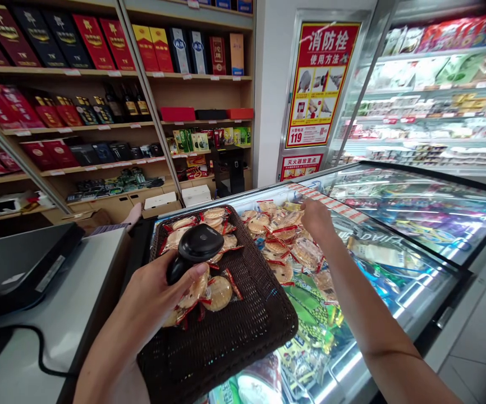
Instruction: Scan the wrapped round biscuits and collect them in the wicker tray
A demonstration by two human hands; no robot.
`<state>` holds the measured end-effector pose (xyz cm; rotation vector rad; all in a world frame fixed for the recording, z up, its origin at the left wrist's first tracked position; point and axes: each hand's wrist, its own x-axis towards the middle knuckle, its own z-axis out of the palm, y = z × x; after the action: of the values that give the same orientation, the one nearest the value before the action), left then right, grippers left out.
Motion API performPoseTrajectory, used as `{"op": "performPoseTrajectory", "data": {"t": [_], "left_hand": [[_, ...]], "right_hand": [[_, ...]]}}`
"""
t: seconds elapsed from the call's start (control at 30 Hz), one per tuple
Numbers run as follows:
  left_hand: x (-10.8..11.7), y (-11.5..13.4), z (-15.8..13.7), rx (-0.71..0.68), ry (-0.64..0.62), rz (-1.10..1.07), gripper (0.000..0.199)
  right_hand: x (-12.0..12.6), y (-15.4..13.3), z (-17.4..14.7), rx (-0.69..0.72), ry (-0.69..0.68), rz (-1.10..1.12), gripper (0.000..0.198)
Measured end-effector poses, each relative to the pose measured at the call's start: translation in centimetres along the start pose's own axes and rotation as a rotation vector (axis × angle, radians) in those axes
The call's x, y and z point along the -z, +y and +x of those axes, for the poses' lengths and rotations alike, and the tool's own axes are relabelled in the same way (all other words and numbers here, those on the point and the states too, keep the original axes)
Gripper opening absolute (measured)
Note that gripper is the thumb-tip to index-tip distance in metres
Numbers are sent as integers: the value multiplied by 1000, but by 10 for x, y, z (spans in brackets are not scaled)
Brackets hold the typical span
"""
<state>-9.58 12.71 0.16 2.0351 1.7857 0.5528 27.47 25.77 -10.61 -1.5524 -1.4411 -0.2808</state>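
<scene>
My left hand is closed around a black handheld barcode scanner, its head over a dark brown woven basket. In the basket lie several round pale biscuits in clear wrappers with red edges. More wrapped biscuits are heaped on the glass to the right of the basket. At the far end of that heap is my right hand, its fingers curled in at the packets. What they pinch, if anything, is hidden. Close to its fingertips is a yellowish packet.
The basket rests on a glass-topped chest freezer with packaged goods inside. To the left, a counter carries a dark machine and a black cable. Shelves with boxes stand behind; a lit refrigerated display is at right.
</scene>
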Motion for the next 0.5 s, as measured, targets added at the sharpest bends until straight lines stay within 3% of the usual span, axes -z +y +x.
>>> {"op": "performPoseTrajectory", "data": {"t": [0.1,0.23,0.3,0.5], "left_hand": [[0,-1,1,-5,14,9,47],[0,-3,2,1,0,5,49],[1,-2,1,-6,-6,4,50],[0,2,-1,-27,19,-5,49]], "right_hand": [[1,-27,-13,-13,-13,-191,29],[5,-63,-22,118,24,-149,28],[5,-70,-23,160,-21,-112,29],[-9,-107,-53,345,-536,119,21]]}}
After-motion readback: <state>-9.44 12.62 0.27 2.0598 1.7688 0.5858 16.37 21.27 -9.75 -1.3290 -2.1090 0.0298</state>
